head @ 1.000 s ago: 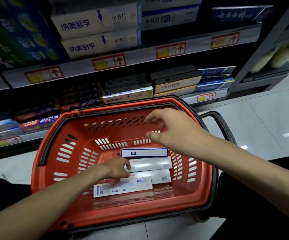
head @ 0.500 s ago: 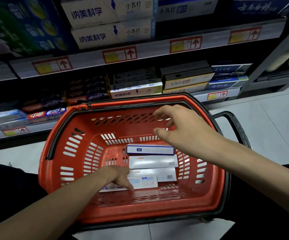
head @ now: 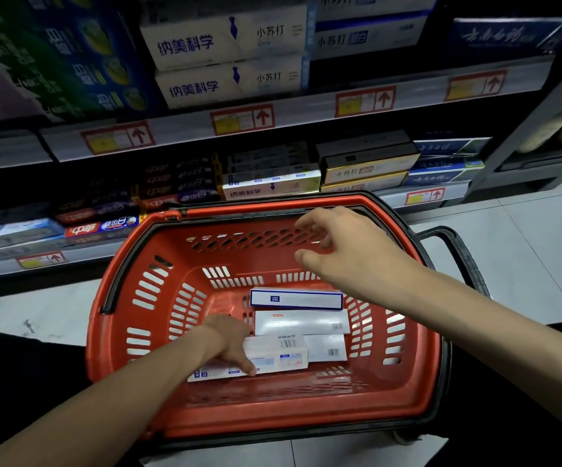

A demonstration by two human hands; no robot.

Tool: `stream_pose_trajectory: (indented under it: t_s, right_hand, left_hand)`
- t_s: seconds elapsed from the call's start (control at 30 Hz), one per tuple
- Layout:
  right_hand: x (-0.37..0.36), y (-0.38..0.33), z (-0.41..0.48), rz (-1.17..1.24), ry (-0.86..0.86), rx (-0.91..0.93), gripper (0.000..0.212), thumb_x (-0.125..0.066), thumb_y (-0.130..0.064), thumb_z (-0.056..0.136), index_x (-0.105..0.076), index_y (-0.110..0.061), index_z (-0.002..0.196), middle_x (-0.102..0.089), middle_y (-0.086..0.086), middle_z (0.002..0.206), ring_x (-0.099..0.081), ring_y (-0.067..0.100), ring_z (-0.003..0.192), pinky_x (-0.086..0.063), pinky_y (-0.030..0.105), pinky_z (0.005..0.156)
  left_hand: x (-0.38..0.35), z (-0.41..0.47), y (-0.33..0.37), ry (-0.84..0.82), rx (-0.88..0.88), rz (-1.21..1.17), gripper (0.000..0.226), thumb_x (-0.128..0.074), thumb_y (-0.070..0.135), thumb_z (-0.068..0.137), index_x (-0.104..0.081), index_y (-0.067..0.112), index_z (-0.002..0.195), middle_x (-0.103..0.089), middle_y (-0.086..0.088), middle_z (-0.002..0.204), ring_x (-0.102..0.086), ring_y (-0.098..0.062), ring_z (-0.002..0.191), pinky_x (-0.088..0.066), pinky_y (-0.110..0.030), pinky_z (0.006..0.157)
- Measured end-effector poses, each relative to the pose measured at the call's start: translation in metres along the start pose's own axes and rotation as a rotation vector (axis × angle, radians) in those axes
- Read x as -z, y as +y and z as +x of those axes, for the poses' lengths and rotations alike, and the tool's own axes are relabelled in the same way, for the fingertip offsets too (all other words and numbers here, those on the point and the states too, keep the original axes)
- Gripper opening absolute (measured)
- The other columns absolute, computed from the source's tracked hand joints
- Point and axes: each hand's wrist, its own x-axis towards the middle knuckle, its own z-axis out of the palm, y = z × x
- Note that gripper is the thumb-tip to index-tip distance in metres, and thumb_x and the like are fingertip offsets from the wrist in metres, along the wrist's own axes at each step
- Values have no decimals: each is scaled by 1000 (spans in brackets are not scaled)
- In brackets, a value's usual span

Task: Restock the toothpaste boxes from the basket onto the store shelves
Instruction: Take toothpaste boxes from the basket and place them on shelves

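Left hand (head: 230,345) pinches the nearest toothpaste box (head: 272,357), its length running left-right across the basket (head: 306,419).

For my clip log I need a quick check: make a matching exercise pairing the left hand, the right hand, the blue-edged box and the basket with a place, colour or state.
1. left hand
2. right hand
3. blue-edged box
4. basket

A. red with a black rim
B. farthest from the person among the boxes
C. open above the basket, holding nothing
D. grips the nearest box

Pairs: 1-D, 2-C, 3-B, 4-A
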Motion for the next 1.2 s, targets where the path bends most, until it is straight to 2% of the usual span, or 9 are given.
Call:
stream_pose_trajectory:
  t_s: [0.13,0.27,0.4,0.5,0.63,0.73,0.87,1.1,1.2]
  right_hand:
    - [4,-3,3,4,14,-1,47,-66,-40,97,-56,-30,142,-55,-7,129,-57,10,107,-42,25,87]
    - [11,-5,8,43,49,-5,47,-69,-42,93,-59,-30,137,-58,-5,124,-62,14,107,-44,27,86]
    - [24,-10,11,151,134,-53,47,-66,-45,95,-59,-28,138,-63,-2,127,-63,16,111,-51,34,93]
    - [31,-14,12,259,205,-81,45,-61,-49,98,-59,-27,138,-66,-2,127,-62,17,115,-50,36,98]
    - [29,-17,14,406,173,-169,35,-56,-54,100,-61,-32,127,-70,-1,116,-65,15,104,-53,43,98]
    - [20,-18,18,523,124,-257,27,-54,-58,99,-60,-38,117,-67,-6,118,-66,17,107,-54,49,100]
    - [13,-19,21,674,41,-361,26,-49,-57,103,-62,-34,106,-72,-3,105,-71,22,99,-60,49,94]
    - [9,-18,23,947,-42,-442,37,-51,-51,104,-70,-22,115,-81,6,95,-78,29,91,-63,47,90]
    - [10,-14,22,1057,-32,-442,33,-63,-48,98,-73,-22,115,-80,5,102,-78,30,94,-61,40,83]
  left_hand:
    - [24,-25,-4,105,37,19,70,-73,78,71,-61,31,121,-69,3,120,-63,-23,112,-46,-34,84]
    - [62,-65,-22,265,-5,-335,64,-79,81,56,-64,28,88,-70,12,90,-66,-17,89,-51,-39,76]
    - [102,-120,-35,469,-163,-820,74,-94,69,48,-72,23,101,-79,5,98,-74,-21,96,-57,-46,92]
    - [121,-162,-36,624,-282,-1016,72,-97,51,59,-71,19,118,-78,5,114,-73,-17,110,-54,-44,104]
    - [119,-179,-29,754,-421,-1480,79,-101,29,57,-68,12,126,-75,-8,123,-69,-28,119,-53,-46,105]
    - [117,-175,-10,688,-522,-1805,96,-107,33,40,-68,5,123,-73,-19,123,-72,-32,111,-61,-37,87]
    - [116,-177,3,543,-639,-1976,91,-107,22,41,-73,7,124,-70,-20,130,-67,-33,122,-57,-44,102]
    - [116,-179,10,460,-708,-2042,76,-104,7,43,-79,9,114,-70,-18,131,-68,-30,123,-52,-44,105]
    - [118,-181,14,426,-702,-2118,54,-88,-12,56,-81,6,106,-72,-19,127,-72,-29,114,-56,-40,100]
